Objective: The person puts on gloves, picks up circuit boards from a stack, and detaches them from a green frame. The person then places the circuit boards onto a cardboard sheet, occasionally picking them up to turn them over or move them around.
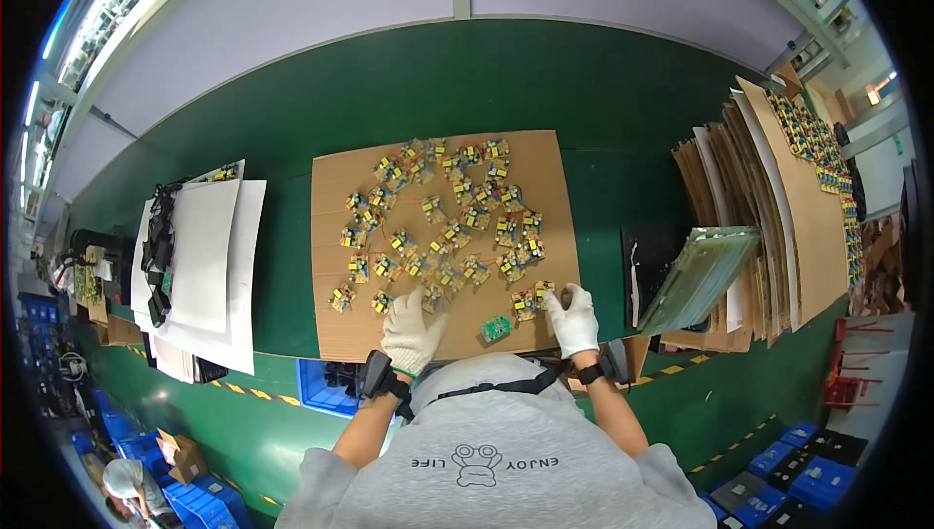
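Many small circuit boards (452, 233) with yellow parts and short wires lie spread over a flat brown cardboard sheet (341, 334). My left hand (413, 332), in a pale knit glove, reaches over the sheet's near edge. Its fingers extend forward beside the closest boards, with the thumb apart; the fingertips are slightly blurred. Farther right, my right hand (574, 323), in a white glove, has its fingertips on the edge of a circuit board (545, 291). Another board (525, 305) lies beside that one. Between my hands, a green circuit board (495, 328) rests on the cardboard.
White sheets (209, 256) with black cables (158, 256) on top lie at left. On the right stand stacked cardboard sheets (803, 227) and a tilted, glassy greenish stack (702, 276). A blue bin (316, 393) sits below the table's front edge. Another person (131, 485) is at lower left.
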`<state>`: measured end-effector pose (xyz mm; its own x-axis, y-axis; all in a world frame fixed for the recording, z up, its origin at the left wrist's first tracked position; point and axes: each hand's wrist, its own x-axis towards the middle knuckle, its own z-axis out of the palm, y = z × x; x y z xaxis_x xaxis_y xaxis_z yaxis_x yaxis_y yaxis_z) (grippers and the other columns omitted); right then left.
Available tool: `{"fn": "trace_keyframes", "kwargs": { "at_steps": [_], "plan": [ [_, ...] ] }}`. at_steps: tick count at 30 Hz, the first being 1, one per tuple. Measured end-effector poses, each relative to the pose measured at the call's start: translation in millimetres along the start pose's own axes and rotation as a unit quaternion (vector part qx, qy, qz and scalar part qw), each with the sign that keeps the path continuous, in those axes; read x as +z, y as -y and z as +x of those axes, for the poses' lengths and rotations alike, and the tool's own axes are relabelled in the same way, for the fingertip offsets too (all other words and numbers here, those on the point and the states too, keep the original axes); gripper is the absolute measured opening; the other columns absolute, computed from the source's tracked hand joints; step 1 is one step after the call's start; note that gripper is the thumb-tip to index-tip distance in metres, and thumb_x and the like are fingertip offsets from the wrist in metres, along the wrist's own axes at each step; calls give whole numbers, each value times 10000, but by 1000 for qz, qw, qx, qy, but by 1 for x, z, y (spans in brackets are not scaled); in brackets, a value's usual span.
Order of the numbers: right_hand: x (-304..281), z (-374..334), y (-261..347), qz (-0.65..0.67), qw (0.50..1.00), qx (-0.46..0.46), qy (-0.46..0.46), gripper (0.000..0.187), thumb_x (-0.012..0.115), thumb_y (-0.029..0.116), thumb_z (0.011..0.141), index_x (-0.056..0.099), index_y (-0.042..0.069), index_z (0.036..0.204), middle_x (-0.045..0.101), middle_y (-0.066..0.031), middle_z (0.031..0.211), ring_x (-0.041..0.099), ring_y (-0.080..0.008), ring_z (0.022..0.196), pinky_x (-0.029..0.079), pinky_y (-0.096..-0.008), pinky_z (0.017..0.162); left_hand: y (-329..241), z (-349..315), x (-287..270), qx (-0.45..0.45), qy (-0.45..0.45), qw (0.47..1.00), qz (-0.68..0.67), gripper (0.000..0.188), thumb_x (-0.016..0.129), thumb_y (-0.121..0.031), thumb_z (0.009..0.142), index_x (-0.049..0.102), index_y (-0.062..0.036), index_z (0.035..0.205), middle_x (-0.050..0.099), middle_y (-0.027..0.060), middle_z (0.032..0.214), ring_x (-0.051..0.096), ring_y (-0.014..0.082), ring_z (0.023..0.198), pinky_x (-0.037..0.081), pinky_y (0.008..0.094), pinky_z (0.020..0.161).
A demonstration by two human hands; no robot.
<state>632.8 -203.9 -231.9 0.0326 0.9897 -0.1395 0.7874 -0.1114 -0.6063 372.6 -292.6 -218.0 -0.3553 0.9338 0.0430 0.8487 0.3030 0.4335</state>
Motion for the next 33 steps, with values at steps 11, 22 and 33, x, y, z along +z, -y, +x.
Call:
{"fn": "trace_keyframes", "kwargs": {
  "at_steps": [11,22,33],
  "plan": [
    [24,-7,64,-237,818,-486,195,277,692,226,702,625,113,946,618,-77,811,592,-276,837,419,-419,830,-2,7,6,-96,68,993,12,506,721,-397,730,601,-19,1044,634,216,958,625,373,888,499,445,781],
    [51,-16,90,-115,835,-510,171,432,679,500,742,648,116,939,551,-70,748,573,-250,707,422,-400,610,14,-1,4,-155,23,984,-86,456,712,-376,796,579,-31,1062,670,165,924,661,312,838,518,412,732],
    [69,-31,81,-210,883,-366,207,289,682,331,756,601,129,947,593,-79,759,613,-274,724,454,-418,604,20,17,-23,-66,223,973,-2,517,586,-394,859,487,-61,1241,669,220,932,649,402,824,513,480,711]
  ]
}}
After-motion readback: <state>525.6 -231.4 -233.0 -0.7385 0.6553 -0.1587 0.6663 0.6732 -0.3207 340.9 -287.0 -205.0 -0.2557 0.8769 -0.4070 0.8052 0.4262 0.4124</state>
